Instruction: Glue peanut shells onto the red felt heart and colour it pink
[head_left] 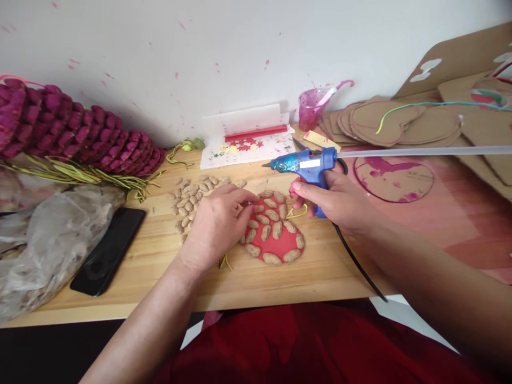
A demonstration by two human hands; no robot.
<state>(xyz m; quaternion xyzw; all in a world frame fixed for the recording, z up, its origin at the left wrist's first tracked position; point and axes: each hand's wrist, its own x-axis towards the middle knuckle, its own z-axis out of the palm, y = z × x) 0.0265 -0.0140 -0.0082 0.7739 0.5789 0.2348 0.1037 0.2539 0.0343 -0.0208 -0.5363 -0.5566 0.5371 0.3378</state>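
My right hand point(336, 200) is closed around the handle of a blue glue gun point(308, 162), whose nozzle points left above the table. A long clear glue stick point(424, 152) sticks out of its back to the right. My left hand point(218, 224) rests on a red heart-shaped piece point(278, 242) covered with peanut shells, its fingers bent and pinched at the shells near the top edge. A loose pile of peanut shells point(194, 194) lies just left of that hand.
A black phone point(108, 250) and a crumpled plastic bag point(44, 240) lie at the left. Magenta scaled craft pieces point(72, 130) sit at the back left. Star sticker sheets point(248, 144), a pink cup point(312, 109) and cardboard cutouts point(400, 120) stand behind. The gun's black cord point(356, 261) runs off the wooden table's front edge.
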